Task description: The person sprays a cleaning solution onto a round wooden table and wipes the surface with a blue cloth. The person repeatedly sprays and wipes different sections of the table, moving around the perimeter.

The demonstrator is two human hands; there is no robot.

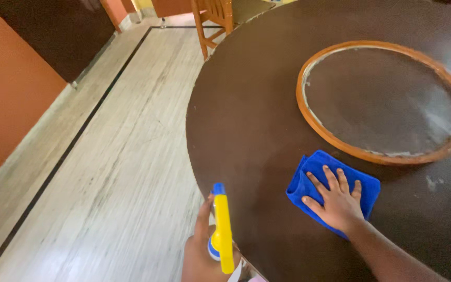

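Observation:
My right hand (336,200) lies flat, fingers spread, on a folded blue cloth (315,169) that rests on the dark brown round table (251,115). At the table's near edge, my left hand (200,249) grips a yellow spray bottle (222,230) with a blue nozzle tip, pointing up and away from me. In the table's middle sits a round glass turntable with an orange-brown wooden rim (303,102), streaked with whitish residue.
Pale striped floor tiles (110,172) with a dark border line stretch to the left. An orange wall (6,99) stands at far left. A wooden chair (212,21) is beyond the table's far edge.

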